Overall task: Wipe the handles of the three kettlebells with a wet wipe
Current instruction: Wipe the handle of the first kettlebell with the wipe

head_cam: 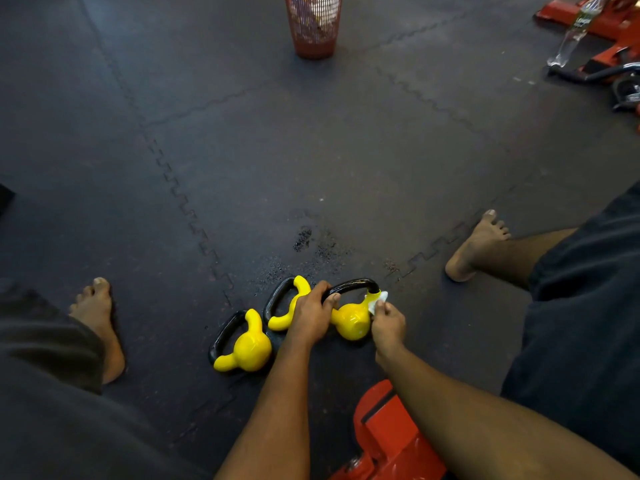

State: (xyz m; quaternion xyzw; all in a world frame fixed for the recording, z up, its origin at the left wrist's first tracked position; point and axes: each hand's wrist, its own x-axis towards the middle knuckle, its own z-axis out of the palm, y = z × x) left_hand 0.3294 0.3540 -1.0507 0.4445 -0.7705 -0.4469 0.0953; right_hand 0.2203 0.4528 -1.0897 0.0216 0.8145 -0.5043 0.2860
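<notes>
3 yellow kettlebells lie in a row on the rubber mat (311, 150) at 6 o'clock: left kettlebell (247, 348), middle kettlebell (281, 321), right kettlebell (349, 322). The left hand (311, 315) curls round the right kettlebell's black handle (353, 285). The right hand (388, 323) pinches 1 white wet wipe (377, 301) against that handle's 3 o'clock end. 1 red mesh bin (313, 26) is at 12 o'clock, 1 clear bottle (571, 32) at 2 o'clock.

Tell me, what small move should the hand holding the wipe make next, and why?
Probably slide the wet wipe up along the black handle toward the left hand. The right hand pinches it at the handle's right base, the left hand grips the other end, so the arch between them is free.
</notes>
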